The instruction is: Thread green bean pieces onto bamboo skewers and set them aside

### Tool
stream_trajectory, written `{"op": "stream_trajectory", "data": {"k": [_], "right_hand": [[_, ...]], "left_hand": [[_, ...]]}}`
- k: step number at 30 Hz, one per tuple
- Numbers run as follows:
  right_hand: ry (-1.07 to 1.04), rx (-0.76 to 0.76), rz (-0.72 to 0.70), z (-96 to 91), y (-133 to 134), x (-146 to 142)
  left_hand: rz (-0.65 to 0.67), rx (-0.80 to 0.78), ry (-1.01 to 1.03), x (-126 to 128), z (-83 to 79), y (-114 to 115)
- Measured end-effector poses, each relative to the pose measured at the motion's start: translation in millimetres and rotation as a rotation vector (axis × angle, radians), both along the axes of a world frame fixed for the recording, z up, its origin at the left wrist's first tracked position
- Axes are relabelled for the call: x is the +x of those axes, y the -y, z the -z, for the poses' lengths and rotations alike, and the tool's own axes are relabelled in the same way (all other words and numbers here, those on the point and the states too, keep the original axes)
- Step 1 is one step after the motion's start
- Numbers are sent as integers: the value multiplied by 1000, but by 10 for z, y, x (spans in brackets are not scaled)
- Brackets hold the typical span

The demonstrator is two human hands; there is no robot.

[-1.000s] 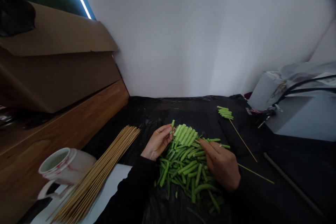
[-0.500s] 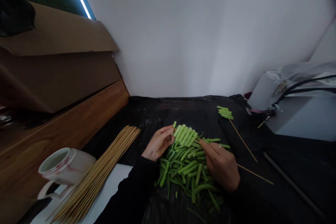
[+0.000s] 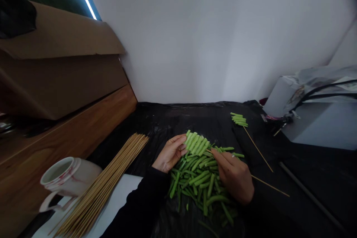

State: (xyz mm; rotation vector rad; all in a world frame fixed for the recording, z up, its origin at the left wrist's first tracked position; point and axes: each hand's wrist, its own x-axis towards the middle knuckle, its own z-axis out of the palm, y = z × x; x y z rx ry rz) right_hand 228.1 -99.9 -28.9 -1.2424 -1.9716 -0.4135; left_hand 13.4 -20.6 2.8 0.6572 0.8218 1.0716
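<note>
1. Nearest, lower left: a mug (image 3: 67, 178) stood upright beside a bundle of sticks (image 3: 106, 182). The bundle lay fanned across a white sheet (image 3: 124, 193), tips pointing up-table, within easy reach of the left arm.
2. Centre: a pile of beans (image 3: 199, 184), cut short, was heaped loose on black plastic (image 3: 167, 122) between the two forearms, under both hands.
3. The right hand (image 3: 235, 176) was closed over a stick (image 3: 270, 187), whose bare end trailed out to the right over the plastic. Judged: gripped close to the working end to steady it.
4. The left hand (image 3: 170, 153) had thumb and fingers pinched on the left end of a row of beans (image 3: 197, 143). The row sat side by side on the stick, just above the pile. The hands were apart, joined only by the stick and the row.
5. Farther right: a finished skewer (image 3: 240, 119) lay well apart from the pile, its bare end slanting toward the near side.
6. Room: open plastic lay beyond the row. A wooden ledge (image 3: 83, 134) and cardboard (image 3: 64, 44) hemmed the left. A grey box (image 3: 315, 126) with cables and a dark rod (image 3: 309, 195) hemmed the right.
7. Farthest: a plain wall (image 3: 209, 37) closed the table's back edge.
</note>
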Motion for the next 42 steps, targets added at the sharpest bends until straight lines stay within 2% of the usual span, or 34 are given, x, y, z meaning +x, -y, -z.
{"op": "stream_trajectory", "data": {"k": [6,13,18,22,28,33,37,40,42], "right_hand": [[4,-22,-1,-45,-8,5],[60,-56,62,-107,-56,96],[48,-69,59,-103,-43,103],[22,-98,18,-93,-29,92],[58,-73,15,-74,-44,111],[130,-169,22,-117,-91,184],[33,-236,23,-122,-176,296],[-111,-165,102,-88,-293,462],[-176,-129,214,-47,-389,631]], "left_hand": [[-42,90,-101,8,-25,10],[-302,61,25,-98,-51,-105],[-203,111,24,-82,-28,-99],[-235,164,-3,-35,-72,-59],[-209,120,-80,26,-70,-18],[-296,165,-93,-2,-40,-63],[-237,179,-63,-13,-70,-67],[-177,154,-64,-13,-107,-45],[-174,120,-68,-17,-123,-38]]}}
